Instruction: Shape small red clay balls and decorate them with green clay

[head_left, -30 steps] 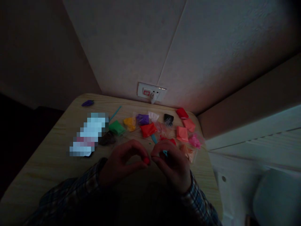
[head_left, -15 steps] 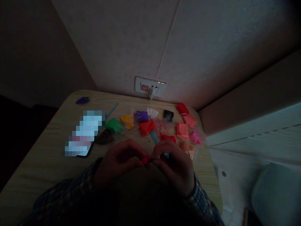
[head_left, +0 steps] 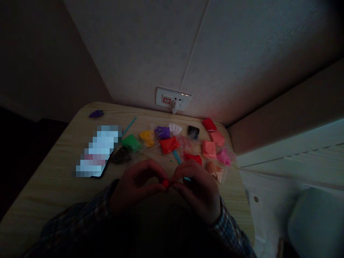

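A small lump of red modelling clay (head_left: 165,184) is pinched between the thumb and finger of my left hand (head_left: 134,184). Against its right side are the fingertips of my right hand (head_left: 201,188), closed in a pinch; whatever they grip is too small and dark to make out. Both hands hover over the near part of the wooden table (head_left: 51,186). Just beyond them lie a blue clay tool (head_left: 176,156), a red clay packet (head_left: 169,144) and an opened bag of red clay (head_left: 192,158).
A phone (head_left: 98,152) lies at left, near a thin blue stick (head_left: 129,126) and a purple clay piece (head_left: 96,114). Green (head_left: 131,142), yellow (head_left: 147,137), black (head_left: 193,132) and pink (head_left: 209,148) clay packets spread across the table. A wall socket (head_left: 173,99) holds a plug.
Both hands stay together at the red clay, with only slight finger movement; the right fingertips sit a little closer to it. The whole view has shifted slightly.
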`<state>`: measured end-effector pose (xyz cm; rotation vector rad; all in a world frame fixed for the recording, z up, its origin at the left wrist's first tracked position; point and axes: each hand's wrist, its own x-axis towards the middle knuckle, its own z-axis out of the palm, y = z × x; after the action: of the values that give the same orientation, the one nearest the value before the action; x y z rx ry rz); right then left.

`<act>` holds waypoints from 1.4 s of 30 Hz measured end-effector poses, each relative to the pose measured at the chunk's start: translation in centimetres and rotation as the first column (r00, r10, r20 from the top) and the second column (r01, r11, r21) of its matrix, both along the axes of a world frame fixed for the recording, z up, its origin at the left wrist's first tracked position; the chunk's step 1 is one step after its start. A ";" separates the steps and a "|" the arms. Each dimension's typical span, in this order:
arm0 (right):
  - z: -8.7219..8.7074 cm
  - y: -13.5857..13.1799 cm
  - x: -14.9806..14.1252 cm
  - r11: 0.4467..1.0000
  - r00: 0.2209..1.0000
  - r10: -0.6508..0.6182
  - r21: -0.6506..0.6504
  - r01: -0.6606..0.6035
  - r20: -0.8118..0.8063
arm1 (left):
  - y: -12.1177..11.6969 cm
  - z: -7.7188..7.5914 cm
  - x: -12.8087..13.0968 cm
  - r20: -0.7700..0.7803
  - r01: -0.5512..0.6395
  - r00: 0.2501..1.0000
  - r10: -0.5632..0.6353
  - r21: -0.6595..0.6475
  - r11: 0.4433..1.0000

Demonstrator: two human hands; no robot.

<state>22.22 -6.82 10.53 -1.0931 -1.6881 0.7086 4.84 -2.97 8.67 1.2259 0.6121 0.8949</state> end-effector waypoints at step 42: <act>0.1 0.2 0.2 1.000 0.999 0.011 0.000 -0.011 -0.037 | 0.0 -0.1 -0.1 -0.012 0.011 1.000 -0.012 -0.054 0.998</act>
<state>22.45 -6.65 10.67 -1.0655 -1.6639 0.7316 4.70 -2.99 8.56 1.1863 0.6348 0.8566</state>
